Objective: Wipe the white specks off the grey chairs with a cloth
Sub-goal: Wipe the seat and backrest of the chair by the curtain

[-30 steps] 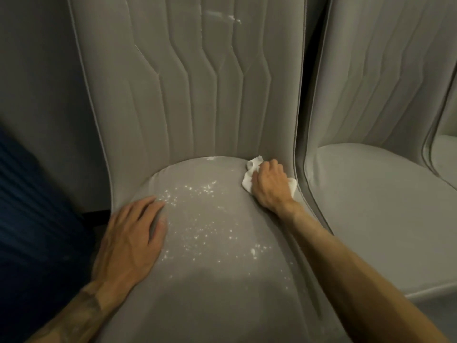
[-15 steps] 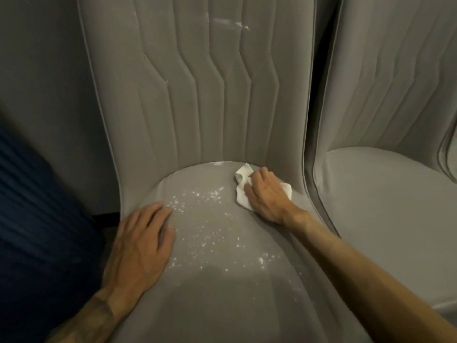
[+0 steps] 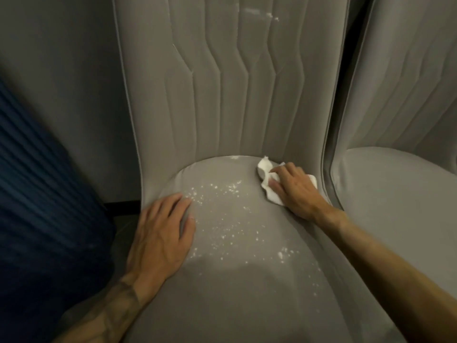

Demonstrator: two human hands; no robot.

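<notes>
A grey padded chair fills the middle of the view. White specks are scattered across its seat, and a few more white specks sit high on the backrest. My right hand presses a crumpled white cloth flat onto the seat's back right corner, fingers lying over it. My left hand rests palm down on the seat's left edge, fingers straight, holding nothing.
A second grey chair stands close on the right, its seat without visible specks. A dark blue ribbed cushion or fabric lies on the left. A grey wall is behind the chairs.
My right hand slid the cloth a little leftwards along the back of the seat. My left hand stayed on the seat's left edge. The camera view shifted.
</notes>
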